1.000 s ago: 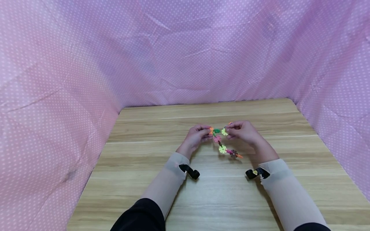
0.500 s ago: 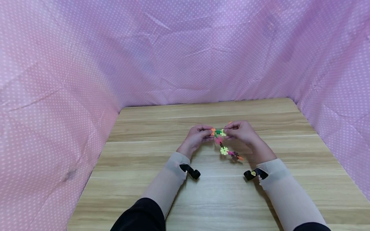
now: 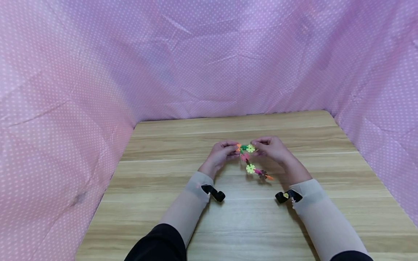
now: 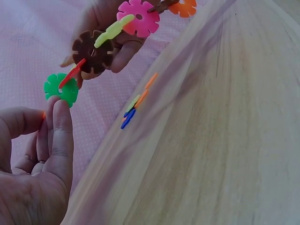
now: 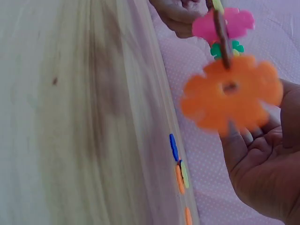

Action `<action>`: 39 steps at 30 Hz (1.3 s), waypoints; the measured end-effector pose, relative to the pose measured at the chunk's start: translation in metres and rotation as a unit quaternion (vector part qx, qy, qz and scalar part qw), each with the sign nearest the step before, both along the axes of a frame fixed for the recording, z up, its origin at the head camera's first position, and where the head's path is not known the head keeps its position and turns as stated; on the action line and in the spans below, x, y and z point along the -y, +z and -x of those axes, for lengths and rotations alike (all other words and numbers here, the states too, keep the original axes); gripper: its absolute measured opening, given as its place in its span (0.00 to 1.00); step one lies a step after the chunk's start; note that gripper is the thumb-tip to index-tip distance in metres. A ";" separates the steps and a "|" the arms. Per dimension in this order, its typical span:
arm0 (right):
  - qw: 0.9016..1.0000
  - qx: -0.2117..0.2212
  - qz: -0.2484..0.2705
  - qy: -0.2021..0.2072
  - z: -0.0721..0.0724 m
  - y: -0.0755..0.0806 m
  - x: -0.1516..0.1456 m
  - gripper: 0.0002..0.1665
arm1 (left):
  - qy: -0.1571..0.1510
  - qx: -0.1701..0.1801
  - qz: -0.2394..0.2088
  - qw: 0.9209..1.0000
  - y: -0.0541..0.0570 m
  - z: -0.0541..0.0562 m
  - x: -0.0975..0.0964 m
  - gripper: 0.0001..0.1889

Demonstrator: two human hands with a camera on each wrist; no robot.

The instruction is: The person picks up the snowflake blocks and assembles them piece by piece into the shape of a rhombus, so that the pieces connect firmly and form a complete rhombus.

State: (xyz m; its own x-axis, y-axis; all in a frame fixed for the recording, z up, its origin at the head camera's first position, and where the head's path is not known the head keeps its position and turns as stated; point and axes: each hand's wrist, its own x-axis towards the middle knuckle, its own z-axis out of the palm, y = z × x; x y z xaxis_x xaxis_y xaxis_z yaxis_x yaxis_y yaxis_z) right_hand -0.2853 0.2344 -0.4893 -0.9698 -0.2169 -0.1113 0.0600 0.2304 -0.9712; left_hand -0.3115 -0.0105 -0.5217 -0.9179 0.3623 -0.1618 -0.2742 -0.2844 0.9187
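Between the two hands is a chain of colourful notched plastic interlocking discs (image 3: 245, 157). My left hand (image 3: 220, 156) pinches it at its upper left end, beside an orange disc (image 3: 239, 147) and a green disc (image 4: 61, 89). My right hand (image 3: 272, 149) holds a yellow-green disc (image 3: 250, 148) at its right edge, close against the green one. The rest of the chain hangs toward the person, ending past a dark brown disc (image 3: 262, 174) in an orange one. In the right wrist view, a blurred orange disc (image 5: 243, 105) overlaps the right palm.
A wood-grain table (image 3: 241, 224) lies below the hands. In the wrist views, several loose pieces, among them a blue piece (image 4: 128, 119) and an orange piece (image 4: 142, 98), lie near its far edge. Pink dotted cloth (image 3: 209, 65) surrounds the table at the back and sides.
My right hand has moved slightly left, bringing the yellow-green disc up against the green one. The hanging chain has swung slightly; the left hand has shifted a little right and back.
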 end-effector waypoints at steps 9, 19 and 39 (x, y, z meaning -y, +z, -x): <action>0.953 -0.062 -0.287 -0.076 0.001 0.000 -0.044 0.23 | 0.007 0.006 0.003 1.000 0.001 0.003 0.002 0.13; 0.919 -0.012 -0.390 -0.053 -0.002 -0.007 -0.064 0.27 | 0.008 0.008 0.004 1.000 0.002 0.002 0.002 0.10; 0.937 -0.058 -0.341 -0.054 0.000 -0.009 -0.061 0.06 | 0.005 0.005 0.002 1.000 0.003 0.002 0.004 0.11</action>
State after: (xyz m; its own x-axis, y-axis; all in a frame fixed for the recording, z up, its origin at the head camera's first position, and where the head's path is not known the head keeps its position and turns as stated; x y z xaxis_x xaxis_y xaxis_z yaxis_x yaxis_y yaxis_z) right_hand -0.2853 0.2957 -0.4986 -0.9962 -0.0339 -0.0807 0.0216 0.7984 -0.6017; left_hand -0.3139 -0.0143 -0.5191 -0.9196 0.3526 -0.1732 -0.2815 -0.2839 0.9166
